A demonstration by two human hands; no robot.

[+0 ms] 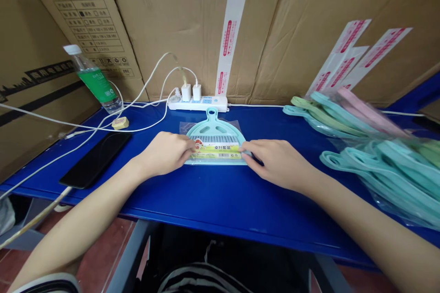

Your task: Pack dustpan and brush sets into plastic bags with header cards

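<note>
"Where are the fingers?"

"The left fingers (187,145) lie together on the yellow label (216,150), and the right fingers (248,150) lie together at its other end. They look pressed rather than clamped, though the thumbs are hidden."

"Where's the packet?"

"The bagged teal dustpan (216,130) sits centre frame on the blue table (220,213), below the power strip (197,104)."

"Any tip?"

"Keep the pressure even at both ends, so the label stays square."
</note>
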